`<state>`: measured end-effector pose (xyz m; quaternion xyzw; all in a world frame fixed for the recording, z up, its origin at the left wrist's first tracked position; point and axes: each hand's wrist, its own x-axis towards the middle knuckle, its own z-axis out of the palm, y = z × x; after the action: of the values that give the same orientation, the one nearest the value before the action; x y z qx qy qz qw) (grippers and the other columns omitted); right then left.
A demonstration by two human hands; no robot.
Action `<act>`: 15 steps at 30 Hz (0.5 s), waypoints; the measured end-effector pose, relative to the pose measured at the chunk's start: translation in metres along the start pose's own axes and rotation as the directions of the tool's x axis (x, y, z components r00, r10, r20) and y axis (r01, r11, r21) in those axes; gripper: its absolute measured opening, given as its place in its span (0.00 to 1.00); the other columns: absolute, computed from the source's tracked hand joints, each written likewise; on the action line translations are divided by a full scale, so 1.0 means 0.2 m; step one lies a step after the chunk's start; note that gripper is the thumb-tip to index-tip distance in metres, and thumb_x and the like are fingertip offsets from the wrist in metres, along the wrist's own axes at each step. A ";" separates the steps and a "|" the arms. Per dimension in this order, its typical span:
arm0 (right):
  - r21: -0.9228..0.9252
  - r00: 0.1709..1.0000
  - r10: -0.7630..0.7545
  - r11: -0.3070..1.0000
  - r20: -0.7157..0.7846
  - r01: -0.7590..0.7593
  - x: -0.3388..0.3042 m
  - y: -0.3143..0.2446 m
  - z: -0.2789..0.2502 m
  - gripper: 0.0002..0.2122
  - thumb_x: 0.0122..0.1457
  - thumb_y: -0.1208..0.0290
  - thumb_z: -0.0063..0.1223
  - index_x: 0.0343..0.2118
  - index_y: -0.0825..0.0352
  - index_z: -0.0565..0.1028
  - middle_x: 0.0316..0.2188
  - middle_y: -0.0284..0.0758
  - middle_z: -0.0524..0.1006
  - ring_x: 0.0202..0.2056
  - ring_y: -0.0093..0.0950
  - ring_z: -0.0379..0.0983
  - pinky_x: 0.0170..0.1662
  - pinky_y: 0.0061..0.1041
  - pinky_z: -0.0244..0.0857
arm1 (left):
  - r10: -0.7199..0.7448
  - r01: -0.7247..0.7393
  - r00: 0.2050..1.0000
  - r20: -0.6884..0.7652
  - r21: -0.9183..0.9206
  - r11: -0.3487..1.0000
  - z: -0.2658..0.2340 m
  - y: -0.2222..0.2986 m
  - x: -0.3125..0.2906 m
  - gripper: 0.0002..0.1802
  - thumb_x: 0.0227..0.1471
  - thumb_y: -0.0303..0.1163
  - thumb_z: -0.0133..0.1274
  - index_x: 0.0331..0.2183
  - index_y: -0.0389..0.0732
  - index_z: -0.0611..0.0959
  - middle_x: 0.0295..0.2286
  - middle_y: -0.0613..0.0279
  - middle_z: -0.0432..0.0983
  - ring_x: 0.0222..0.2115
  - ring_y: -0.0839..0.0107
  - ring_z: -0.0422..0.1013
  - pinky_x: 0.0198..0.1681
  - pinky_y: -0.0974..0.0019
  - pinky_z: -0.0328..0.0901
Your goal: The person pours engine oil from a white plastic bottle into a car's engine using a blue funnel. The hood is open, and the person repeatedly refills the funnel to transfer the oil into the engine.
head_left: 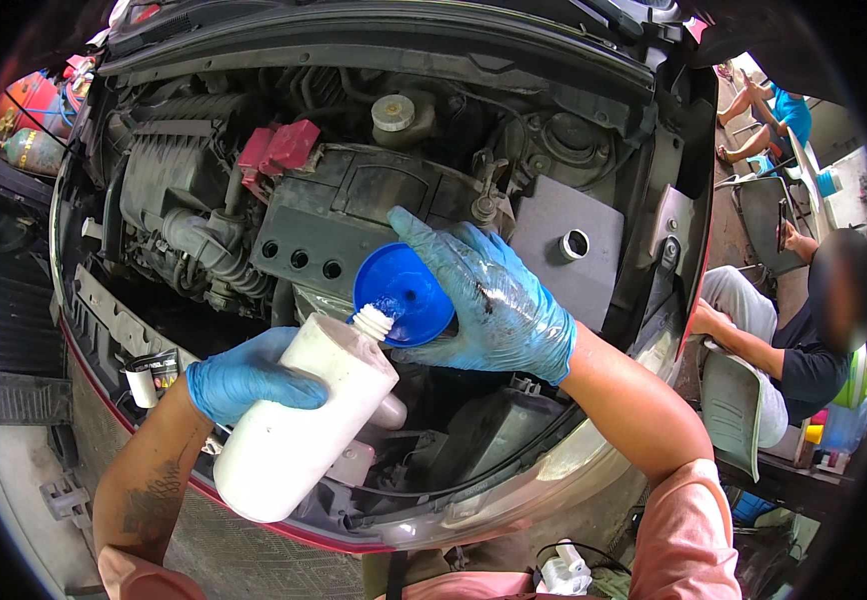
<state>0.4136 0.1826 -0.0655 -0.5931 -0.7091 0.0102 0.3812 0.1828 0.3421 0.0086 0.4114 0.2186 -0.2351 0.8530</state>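
A plain white plastic bottle (304, 425) is tilted over the open engine bay, its threaded neck at the rim of a blue funnel (422, 290). My left hand (254, 378), in a blue glove, is wrapped round the bottle's side. Clear liquid seems to glisten inside the funnel near the bottle's mouth. Held at its right side, the funnel sits in my right hand (504, 300), whose blue glove is smeared dark and wet. The funnel's spout, and whatever lies under it, are hidden from view.
A round white-rimmed cap (574, 244) lies on a flat grey cover. Behind the funnel are a dark box with a red terminal cover (289, 148) and a reservoir (394, 113). A small white container (142, 386) stands on the front edge. Seated people (804, 350) are at the right.
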 end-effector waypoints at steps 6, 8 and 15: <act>-0.005 1.000 -0.006 1.000 -0.002 0.006 0.00 0.00 0.00 0.54 0.42 0.49 0.77 0.69 0.71 0.60 0.45 0.46 0.77 0.45 0.44 0.75 0.48 0.41 0.70 | 0.009 -0.009 1.000 -0.004 0.024 1.000 -0.01 -0.01 -0.01 0.39 0.52 0.37 0.64 0.61 0.31 0.69 0.53 0.35 0.76 0.54 0.48 0.75 0.58 0.53 0.70; -0.007 1.000 0.002 1.000 0.004 -0.002 0.00 0.00 0.00 0.54 0.42 0.49 0.77 0.69 0.71 0.60 0.45 0.46 0.77 0.45 0.44 0.75 0.48 0.41 0.70 | 0.006 -0.006 1.000 0.001 0.007 1.000 -0.01 -0.01 -0.01 0.39 0.53 0.38 0.64 0.61 0.31 0.69 0.53 0.35 0.76 0.54 0.48 0.75 0.58 0.53 0.70; -0.021 1.000 0.003 1.000 0.009 -0.003 0.00 0.00 0.00 0.54 0.42 0.48 0.77 0.69 0.71 0.60 0.44 0.45 0.77 0.44 0.43 0.75 0.47 0.41 0.70 | 0.011 -0.010 1.000 -0.012 0.016 1.000 -0.01 -0.01 -0.01 0.41 0.52 0.38 0.65 0.61 0.31 0.69 0.53 0.36 0.76 0.54 0.47 0.75 0.59 0.53 0.70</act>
<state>0.4134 0.1824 -0.0646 -0.5982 -0.7100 0.0060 0.3716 0.1806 0.3426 0.0081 0.4206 0.2197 -0.2298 0.8497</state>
